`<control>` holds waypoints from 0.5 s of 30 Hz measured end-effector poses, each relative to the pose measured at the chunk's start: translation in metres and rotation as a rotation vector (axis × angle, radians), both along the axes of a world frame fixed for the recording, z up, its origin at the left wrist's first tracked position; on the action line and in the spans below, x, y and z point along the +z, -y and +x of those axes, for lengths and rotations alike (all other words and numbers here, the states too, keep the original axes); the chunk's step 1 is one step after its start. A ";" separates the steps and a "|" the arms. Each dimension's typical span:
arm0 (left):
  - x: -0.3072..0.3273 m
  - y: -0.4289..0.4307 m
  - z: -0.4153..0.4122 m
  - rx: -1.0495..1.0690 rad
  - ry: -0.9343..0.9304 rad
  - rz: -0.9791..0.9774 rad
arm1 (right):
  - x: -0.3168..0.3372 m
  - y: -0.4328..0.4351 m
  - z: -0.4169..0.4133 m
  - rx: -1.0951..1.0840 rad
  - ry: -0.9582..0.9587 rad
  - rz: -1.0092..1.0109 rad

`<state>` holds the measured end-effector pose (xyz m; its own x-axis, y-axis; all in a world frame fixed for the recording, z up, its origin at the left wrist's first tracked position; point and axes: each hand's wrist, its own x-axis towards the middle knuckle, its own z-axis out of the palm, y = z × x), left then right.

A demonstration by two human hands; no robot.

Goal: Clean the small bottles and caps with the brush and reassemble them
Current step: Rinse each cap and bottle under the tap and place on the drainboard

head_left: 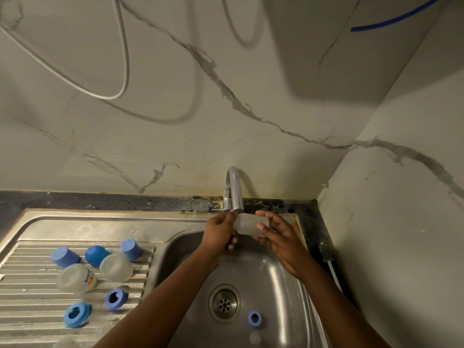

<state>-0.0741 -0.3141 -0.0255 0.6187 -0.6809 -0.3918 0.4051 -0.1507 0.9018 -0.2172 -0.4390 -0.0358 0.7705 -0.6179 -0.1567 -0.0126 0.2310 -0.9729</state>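
The faucet (234, 189) overhangs the sink (283, 280); bottles and caps (100, 267) crowd the drainboard (30, 320).

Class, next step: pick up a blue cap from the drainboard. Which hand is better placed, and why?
Left, probably. The left hand is on the drainboard side, nearer the blue caps; the right hand has its grip on the far end of the bottle.

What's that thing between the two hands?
A small cloudy bottle, sideways under the tap; the left hand and right hand each grip an end. The head view shows it.
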 end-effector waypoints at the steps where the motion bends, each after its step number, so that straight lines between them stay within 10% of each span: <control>1: -0.001 -0.001 -0.001 -0.014 0.039 -0.037 | 0.001 0.000 0.000 -0.007 0.012 0.014; 15: 0.004 -0.019 0.005 -0.096 0.204 -0.156 | -0.003 -0.014 0.008 -0.157 -0.099 0.247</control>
<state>-0.0687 -0.2954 -0.0213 0.6037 -0.7826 -0.1519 0.2035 -0.0330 0.9785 -0.2097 -0.4246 -0.0386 0.6423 -0.6620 -0.3863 -0.0503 0.4666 -0.8831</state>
